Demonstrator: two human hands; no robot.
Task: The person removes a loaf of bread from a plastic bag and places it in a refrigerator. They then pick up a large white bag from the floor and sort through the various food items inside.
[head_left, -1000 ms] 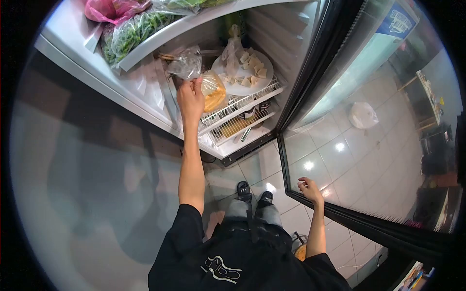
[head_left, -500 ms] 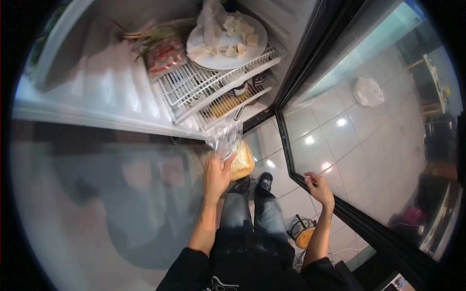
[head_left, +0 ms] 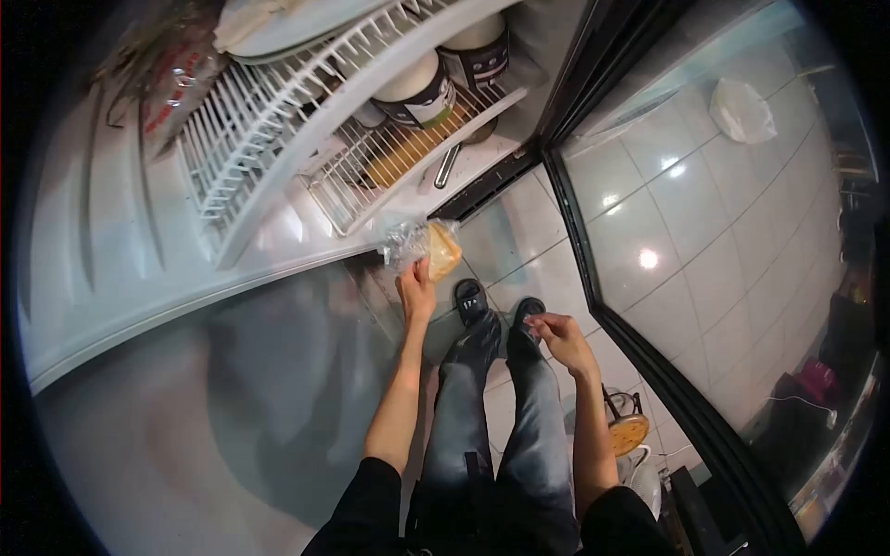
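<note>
Pinching a clear bag (head_left: 419,243) of yellowish food (head_left: 444,250) in the left grip (head_left: 417,291) — with wire shelves (head_left: 255,139) above it. Cannot tell whether holding anything in the right grip (head_left: 564,341), half-curled, farther right.

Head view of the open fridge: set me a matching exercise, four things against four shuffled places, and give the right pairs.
Things:
1. Clear bag of yellowish food
2. Plate
3. Dark-labelled containers
4. White plastic bag

Places:
A. On the lower wire rack
B. On the tiled floor, beyond the door
C. In the left hand
D. On the upper wire rack

Pairs: 1-C, 2-D, 3-A, 4-B
</note>
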